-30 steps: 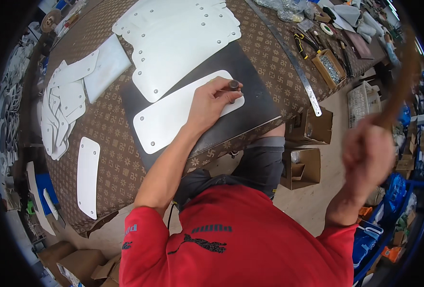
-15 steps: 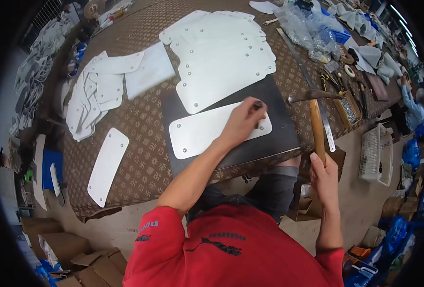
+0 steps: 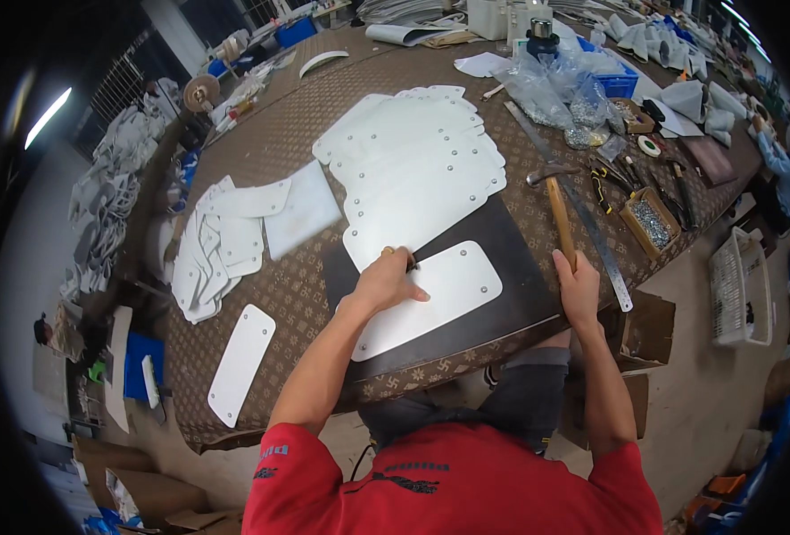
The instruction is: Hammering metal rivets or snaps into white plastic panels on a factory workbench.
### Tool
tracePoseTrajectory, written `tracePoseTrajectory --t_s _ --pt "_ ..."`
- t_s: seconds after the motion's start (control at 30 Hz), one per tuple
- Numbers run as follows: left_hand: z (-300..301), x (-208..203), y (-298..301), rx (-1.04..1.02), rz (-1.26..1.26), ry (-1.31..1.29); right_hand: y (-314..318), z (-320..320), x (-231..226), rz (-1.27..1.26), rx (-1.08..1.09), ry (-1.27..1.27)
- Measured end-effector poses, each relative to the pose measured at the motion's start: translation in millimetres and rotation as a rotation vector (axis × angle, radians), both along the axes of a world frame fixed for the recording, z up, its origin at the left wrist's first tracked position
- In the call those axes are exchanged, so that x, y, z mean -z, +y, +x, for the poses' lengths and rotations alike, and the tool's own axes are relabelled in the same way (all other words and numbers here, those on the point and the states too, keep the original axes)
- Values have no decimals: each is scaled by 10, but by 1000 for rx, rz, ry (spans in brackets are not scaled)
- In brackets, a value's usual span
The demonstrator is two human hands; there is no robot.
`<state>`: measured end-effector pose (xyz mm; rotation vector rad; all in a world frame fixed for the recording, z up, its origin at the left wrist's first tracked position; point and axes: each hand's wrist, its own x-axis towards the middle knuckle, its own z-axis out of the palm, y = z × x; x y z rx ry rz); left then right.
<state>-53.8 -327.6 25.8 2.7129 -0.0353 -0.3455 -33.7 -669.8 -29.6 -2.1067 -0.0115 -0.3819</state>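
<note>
My left hand (image 3: 386, 281) rests on a white rounded panel (image 3: 444, 290) that lies on a dark work mat (image 3: 511, 254), its fingers pinched on a small punch (image 3: 410, 259) at the panel's upper left corner. My right hand (image 3: 578, 281) grips the wooden handle of a hammer (image 3: 555, 201), whose metal head sits low over the table, to the right of the panel. A fanned stack of similar white panels (image 3: 413, 165) lies just beyond the mat.
A long metal ruler (image 3: 573, 205) runs diagonally right of the hammer. Small boxes of hardware (image 3: 649, 218), tools and plastic bags crowd the table's right side. More white pieces (image 3: 221, 245) lie at the left, and a single panel (image 3: 241, 361) near the front left edge.
My right hand brought the hammer from raised at my right side to low over the table. My left hand shifted from the panel's right end to its upper left corner.
</note>
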Motion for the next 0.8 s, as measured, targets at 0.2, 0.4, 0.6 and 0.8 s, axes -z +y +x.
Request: tracePoseTrajectory --t_s 0.2,0.4,0.6,0.8 --pt "491 -417 77 19 215 -61 0 -55 34 169 31 63" --pt "592 -122 -246 -27 178 -573 0 -91 29 270 32 88" --pt "457 357 -358 38 256 -640 -9 -105 -11 250 26 65" --pt "935 390 -164 132 387 -638 -13 -88 -33 294 16 136"
